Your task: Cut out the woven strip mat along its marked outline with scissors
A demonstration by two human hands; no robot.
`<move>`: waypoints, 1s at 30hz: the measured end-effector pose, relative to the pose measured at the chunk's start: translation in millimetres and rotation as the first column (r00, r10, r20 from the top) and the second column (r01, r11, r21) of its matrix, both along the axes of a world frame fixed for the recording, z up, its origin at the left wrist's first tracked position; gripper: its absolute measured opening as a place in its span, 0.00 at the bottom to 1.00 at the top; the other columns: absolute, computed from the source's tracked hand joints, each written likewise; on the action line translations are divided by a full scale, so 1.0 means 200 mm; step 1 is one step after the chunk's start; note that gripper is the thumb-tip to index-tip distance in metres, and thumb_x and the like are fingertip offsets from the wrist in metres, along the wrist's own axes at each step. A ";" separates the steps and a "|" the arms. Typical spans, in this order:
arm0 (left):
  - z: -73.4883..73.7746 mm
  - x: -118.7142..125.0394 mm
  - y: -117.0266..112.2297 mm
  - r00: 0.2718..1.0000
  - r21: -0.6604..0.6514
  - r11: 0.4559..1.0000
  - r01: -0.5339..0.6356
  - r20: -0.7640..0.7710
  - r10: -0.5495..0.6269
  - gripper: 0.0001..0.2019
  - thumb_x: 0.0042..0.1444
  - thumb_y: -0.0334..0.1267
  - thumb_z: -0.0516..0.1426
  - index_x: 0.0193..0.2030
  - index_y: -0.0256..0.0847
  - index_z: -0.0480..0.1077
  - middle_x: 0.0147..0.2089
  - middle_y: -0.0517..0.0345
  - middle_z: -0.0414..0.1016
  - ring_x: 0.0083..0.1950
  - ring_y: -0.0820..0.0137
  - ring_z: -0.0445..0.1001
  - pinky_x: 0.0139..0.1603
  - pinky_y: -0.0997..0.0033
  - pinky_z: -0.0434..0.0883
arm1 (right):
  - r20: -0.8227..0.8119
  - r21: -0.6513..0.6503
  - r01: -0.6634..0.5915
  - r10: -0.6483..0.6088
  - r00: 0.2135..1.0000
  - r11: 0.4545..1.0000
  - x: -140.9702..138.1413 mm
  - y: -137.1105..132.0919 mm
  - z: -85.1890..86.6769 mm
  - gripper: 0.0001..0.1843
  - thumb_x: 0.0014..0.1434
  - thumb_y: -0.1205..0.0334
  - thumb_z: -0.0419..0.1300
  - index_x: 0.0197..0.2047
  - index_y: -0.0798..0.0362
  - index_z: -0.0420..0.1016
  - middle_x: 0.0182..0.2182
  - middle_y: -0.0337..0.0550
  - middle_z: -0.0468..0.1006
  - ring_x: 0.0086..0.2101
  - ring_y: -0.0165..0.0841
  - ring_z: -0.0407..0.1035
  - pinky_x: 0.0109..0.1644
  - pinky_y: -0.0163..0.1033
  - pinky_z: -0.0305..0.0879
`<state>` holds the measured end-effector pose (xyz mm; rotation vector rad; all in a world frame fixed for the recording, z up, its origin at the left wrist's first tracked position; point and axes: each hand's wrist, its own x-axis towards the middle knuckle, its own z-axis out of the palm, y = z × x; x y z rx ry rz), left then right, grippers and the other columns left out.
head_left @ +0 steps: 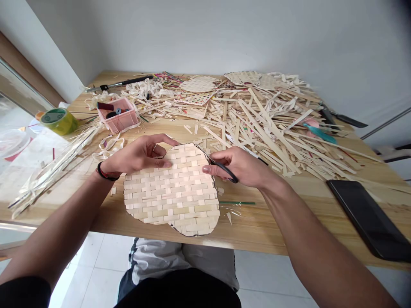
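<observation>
A woven mat of pale bamboo strips (173, 192), cut to a rounded shape, lies at the near edge of the wooden table (282, 222). My left hand (138, 155) grips its upper left edge, thumb on top and fingers curled. My right hand (239, 166) is closed around black-handled scissors (224, 169), whose blades meet the mat's upper right edge.
Loose bamboo strips (257, 124) and several smaller woven pieces cover the far half of the table. A pink tray (118, 115) of thread spools and a yellow tape roll (59, 120) sit at the left. A black phone (369, 220) lies at the right. Teal scissors (319, 132) rest among the strips.
</observation>
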<state>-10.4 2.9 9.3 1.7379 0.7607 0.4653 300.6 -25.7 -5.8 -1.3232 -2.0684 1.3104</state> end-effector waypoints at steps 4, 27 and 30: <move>0.00 0.00 -0.01 1.000 0.000 1.000 0.012 -0.001 -0.012 0.25 0.66 0.42 0.69 0.65 0.36 0.70 0.25 0.67 0.72 0.20 0.77 0.65 0.18 0.79 0.59 | -0.023 -0.068 -0.048 0.046 0.999 0.997 -0.01 0.00 0.00 0.36 0.54 0.24 0.71 0.27 0.51 0.68 0.26 0.35 0.59 0.28 0.28 0.52 0.30 0.38 0.46; 0.01 0.01 -0.01 0.997 0.006 0.999 0.039 -0.063 -0.038 0.25 0.64 0.41 0.70 0.65 0.36 0.75 0.26 0.63 0.76 0.21 0.76 0.69 0.19 0.79 0.62 | 0.007 -0.052 -0.054 0.054 0.999 0.997 0.02 0.01 -0.02 0.32 0.55 0.29 0.73 0.29 0.52 0.75 0.26 0.35 0.60 0.29 0.29 0.50 0.32 0.39 0.45; 0.01 0.01 -0.01 0.997 -0.004 0.999 0.041 -0.061 -0.041 0.25 0.65 0.40 0.69 0.66 0.36 0.74 0.26 0.63 0.75 0.21 0.76 0.68 0.19 0.79 0.61 | 0.026 -0.050 -0.048 0.049 0.998 0.998 0.02 0.01 -0.02 0.33 0.55 0.27 0.72 0.29 0.52 0.76 0.26 0.35 0.59 0.29 0.29 0.51 0.33 0.39 0.45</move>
